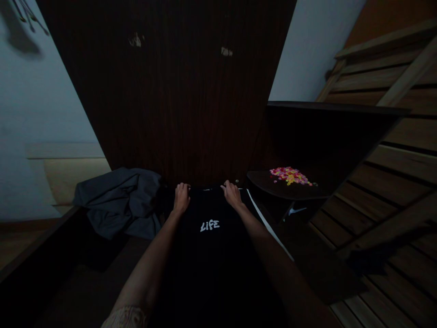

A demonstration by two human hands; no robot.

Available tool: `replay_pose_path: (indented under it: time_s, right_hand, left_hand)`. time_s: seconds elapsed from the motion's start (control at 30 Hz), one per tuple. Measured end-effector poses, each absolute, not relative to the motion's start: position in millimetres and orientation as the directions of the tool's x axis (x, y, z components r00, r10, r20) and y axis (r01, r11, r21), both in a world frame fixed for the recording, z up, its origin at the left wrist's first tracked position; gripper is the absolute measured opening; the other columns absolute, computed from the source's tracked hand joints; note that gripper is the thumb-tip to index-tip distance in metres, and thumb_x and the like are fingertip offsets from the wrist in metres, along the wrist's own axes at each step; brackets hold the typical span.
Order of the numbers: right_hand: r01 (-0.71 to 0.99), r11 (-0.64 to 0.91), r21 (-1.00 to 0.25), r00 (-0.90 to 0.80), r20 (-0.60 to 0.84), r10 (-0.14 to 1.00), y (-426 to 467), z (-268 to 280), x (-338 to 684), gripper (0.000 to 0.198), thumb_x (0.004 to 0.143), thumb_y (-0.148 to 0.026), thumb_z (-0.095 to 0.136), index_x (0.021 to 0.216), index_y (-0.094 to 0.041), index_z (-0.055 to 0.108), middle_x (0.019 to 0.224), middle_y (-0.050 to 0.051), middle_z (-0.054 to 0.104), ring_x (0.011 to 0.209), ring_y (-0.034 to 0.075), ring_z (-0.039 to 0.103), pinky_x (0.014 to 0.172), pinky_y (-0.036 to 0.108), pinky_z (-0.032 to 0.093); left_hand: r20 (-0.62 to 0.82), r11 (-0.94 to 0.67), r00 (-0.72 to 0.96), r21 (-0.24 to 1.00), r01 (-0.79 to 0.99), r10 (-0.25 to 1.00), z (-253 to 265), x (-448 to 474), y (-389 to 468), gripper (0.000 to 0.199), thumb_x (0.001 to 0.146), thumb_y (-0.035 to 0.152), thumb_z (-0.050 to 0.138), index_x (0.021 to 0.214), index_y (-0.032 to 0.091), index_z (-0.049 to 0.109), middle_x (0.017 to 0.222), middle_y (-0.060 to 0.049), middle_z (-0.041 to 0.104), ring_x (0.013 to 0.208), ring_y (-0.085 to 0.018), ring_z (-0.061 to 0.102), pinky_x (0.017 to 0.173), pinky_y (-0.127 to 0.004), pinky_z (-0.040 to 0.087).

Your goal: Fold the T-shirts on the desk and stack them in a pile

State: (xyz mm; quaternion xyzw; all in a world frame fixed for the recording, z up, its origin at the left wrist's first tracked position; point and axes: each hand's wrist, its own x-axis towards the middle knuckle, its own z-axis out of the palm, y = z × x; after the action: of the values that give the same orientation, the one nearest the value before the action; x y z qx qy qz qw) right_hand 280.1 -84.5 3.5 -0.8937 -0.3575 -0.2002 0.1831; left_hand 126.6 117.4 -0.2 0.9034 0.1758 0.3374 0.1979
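Observation:
A black garment [208, 255] with white lettering lies spread out before me, a white strip running down its right side. Its exact kind is hard to make out in the dim light. At its far edge, my left hand [182, 197] grips the left part with curled fingers. My right hand [232, 193] pinches the same edge further right. Between the hands, a small white mark shows on the fabric near that edge. The lower part of the garment fades into shadow between my forearms.
A crumpled dark grey cloth [123, 200] lies to the left. Behind the garment rises a dark wooden panel [184, 105]. On the right, a rounded shelf [259, 180] bears a cluster of small colourful pieces [290, 175]. Wooden slats [406, 168] stand at far right.

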Motion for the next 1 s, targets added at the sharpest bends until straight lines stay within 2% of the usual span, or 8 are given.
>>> replay_pose_path:
  time_s: [0.2,0.3,0.37,0.47,0.53,0.7,0.9,1.0]
  right_hand:
    - [0.809,-0.544,-0.224,0.569,0.529,0.629,-83.4,-1.3,284.0,0.014,0.095,-0.013,0.038,0.097,-0.019,0.051,0.094,0.011,0.064,0.091,0.022,0.06,0.083,0.033,0.046]
    - [0.848,-0.452,-0.276,0.526,0.548,0.651,-83.9,-3.8,286.1,0.021,0.092,-0.011,0.038,0.105,-0.018,0.052,0.097,0.01,0.063,0.094,0.022,0.06,0.087,0.034,0.048]
    - [0.859,-0.422,-0.29,0.51,0.562,0.651,-83.3,-4.6,286.5,0.026,0.09,-0.013,0.041,0.113,-0.016,0.052,0.106,0.012,0.062,0.102,0.023,0.058,0.093,0.037,0.047]
    - [0.856,-0.443,-0.266,0.509,0.583,0.633,-81.7,-4.6,285.6,0.034,0.084,-0.017,0.05,0.118,-0.014,0.053,0.113,0.014,0.061,0.11,0.026,0.055,0.098,0.04,0.045]
    - [0.851,-0.475,-0.224,0.506,0.59,0.629,-81.1,-3.7,284.0,0.03,0.083,-0.018,0.053,0.113,-0.014,0.057,0.108,0.014,0.062,0.107,0.026,0.055,0.096,0.04,0.046]
    - [0.839,-0.538,-0.085,0.476,0.594,0.649,-82.6,2.1,278.6,0.015,0.089,-0.019,0.049,0.093,-0.015,0.063,0.097,0.013,0.061,0.097,0.026,0.054,0.088,0.036,0.045]
    - [0.796,-0.605,0.017,0.481,0.588,0.65,-85.1,8.1,273.0,0.015,0.092,-0.02,0.049,0.095,-0.016,0.062,0.098,0.013,0.06,0.096,0.026,0.05,0.085,0.037,0.039]
    - [0.786,-0.618,0.019,0.503,0.561,0.657,-86.4,9.6,271.3,0.014,0.092,-0.021,0.051,0.096,-0.016,0.063,0.101,0.013,0.06,0.099,0.027,0.049,0.086,0.039,0.038]
  left_hand:
    - [0.455,-0.808,0.744,0.557,0.192,0.49,0.9,127.0,114.7,0.026,0.091,0.012,0.037,0.111,0.017,0.054,0.102,-0.011,0.064,0.097,-0.022,0.062,0.089,-0.037,0.047]
    - [0.441,-0.797,0.744,0.57,0.2,0.501,1.0,129.4,113.8,0.027,0.088,0.019,0.047,0.114,0.018,0.055,0.111,-0.01,0.065,0.105,-0.023,0.061,0.095,-0.038,0.046]
    - [0.43,-0.796,0.749,0.568,0.208,0.503,1.9,132.6,113.3,0.026,0.082,0.024,0.056,0.107,0.018,0.06,0.111,-0.01,0.066,0.109,-0.025,0.059,0.098,-0.039,0.044]
    - [0.418,-0.797,0.756,0.563,0.22,0.504,3.9,136.8,113.0,0.018,0.076,0.025,0.062,0.092,0.017,0.065,0.103,-0.009,0.067,0.107,-0.026,0.059,0.099,-0.04,0.043]
    - [0.419,-0.794,0.748,0.563,0.23,0.514,5.1,137.6,113.0,0.014,0.078,0.024,0.059,0.089,0.018,0.066,0.1,-0.009,0.067,0.105,-0.025,0.06,0.097,-0.039,0.044]
    - [0.439,-0.787,0.711,0.556,0.265,0.55,6.8,133.4,110.8,0.015,0.085,0.026,0.055,0.094,0.018,0.065,0.104,-0.01,0.066,0.108,-0.027,0.056,0.098,-0.044,0.041]
    - [0.525,-0.822,0.64,0.442,0.358,0.561,9.4,126.8,103.3,0.017,0.087,0.033,0.057,0.093,0.02,0.066,0.104,-0.011,0.061,0.107,-0.03,0.053,0.095,-0.045,0.041]
    - [0.544,-0.807,0.6,0.451,0.38,0.587,8.9,126.0,101.2,0.021,0.089,0.036,0.057,0.095,0.019,0.066,0.107,-0.013,0.059,0.105,-0.028,0.055,0.091,-0.04,0.044]
